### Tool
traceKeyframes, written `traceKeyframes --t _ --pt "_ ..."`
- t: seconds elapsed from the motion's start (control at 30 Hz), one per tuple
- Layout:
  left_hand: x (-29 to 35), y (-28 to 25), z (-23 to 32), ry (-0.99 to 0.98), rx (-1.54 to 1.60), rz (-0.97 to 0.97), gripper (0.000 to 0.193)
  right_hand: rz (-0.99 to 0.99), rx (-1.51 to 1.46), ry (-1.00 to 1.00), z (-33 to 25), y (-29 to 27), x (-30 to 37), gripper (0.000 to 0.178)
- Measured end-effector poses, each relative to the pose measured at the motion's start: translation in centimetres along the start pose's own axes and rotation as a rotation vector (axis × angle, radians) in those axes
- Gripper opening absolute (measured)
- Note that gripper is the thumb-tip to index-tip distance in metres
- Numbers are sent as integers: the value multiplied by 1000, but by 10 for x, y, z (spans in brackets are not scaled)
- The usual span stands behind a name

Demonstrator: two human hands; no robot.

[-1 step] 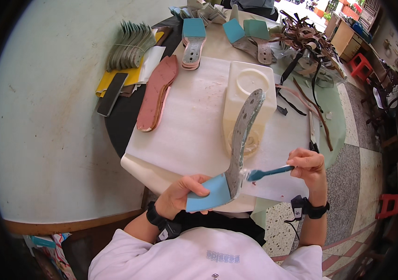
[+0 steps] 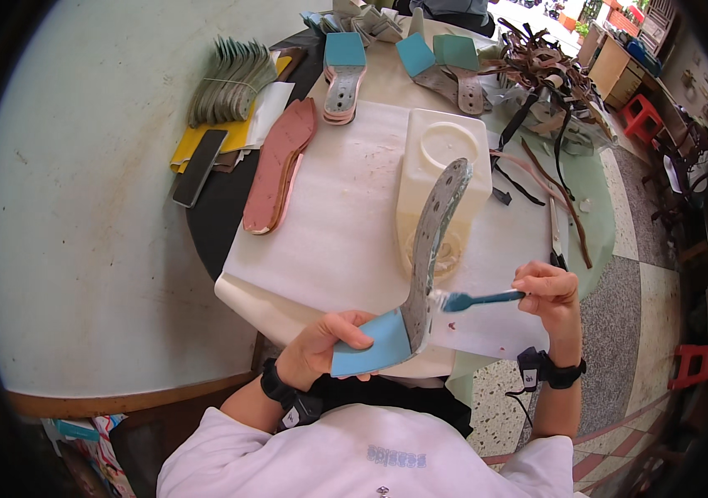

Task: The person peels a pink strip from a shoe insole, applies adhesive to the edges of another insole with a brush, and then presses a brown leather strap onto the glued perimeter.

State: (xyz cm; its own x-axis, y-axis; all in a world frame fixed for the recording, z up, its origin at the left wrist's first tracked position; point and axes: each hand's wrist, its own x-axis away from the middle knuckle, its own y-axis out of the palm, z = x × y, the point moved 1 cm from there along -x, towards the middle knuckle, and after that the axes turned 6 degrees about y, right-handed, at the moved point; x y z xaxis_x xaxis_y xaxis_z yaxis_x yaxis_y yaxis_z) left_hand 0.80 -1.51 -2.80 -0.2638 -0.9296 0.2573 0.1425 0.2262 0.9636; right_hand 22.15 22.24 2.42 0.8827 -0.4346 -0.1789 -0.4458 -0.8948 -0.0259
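My left hand [image 2: 330, 344] grips a grey speckled shoe insole board [image 2: 428, 241] by its heel, which bears a light blue patch [image 2: 373, 344]. The thumb presses on the patch, and the board's forepart stands up with small holes near its tip. In my right hand [image 2: 546, 290], pinched between thumb and fingers, is a teal-handled brush [image 2: 482, 300]. White paste coats its bristles, which are at the board's outer edge. Beyond the board lies a whitish plastic container [image 2: 447, 149], a cut opening showing at its near end.
Pink sole pieces [image 2: 281, 170] lie at left, near a dark phone-like slab [image 2: 200, 168] and a banded stack of grey boards [image 2: 229, 87]. More blue-heeled boards [image 2: 343, 87] rest at the back. Tangled straps [image 2: 541, 70] and scissors [image 2: 556, 241] are at right. White sheeting [image 2: 329, 199] covers the table.
The brush's bristle end has shifted slightly upward along the board's edge. My left hand and the board look the same.
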Motion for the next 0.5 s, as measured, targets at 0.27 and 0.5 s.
traceKeyframes --t 0.27,0.5 --pt "-5 -12 1 -13 1 -42 50 176 1 -106 -6 5 -2 31" --pt "-4 -7 -3 11 -6 -26 48 348 211 -213 -16 18 -5 31"
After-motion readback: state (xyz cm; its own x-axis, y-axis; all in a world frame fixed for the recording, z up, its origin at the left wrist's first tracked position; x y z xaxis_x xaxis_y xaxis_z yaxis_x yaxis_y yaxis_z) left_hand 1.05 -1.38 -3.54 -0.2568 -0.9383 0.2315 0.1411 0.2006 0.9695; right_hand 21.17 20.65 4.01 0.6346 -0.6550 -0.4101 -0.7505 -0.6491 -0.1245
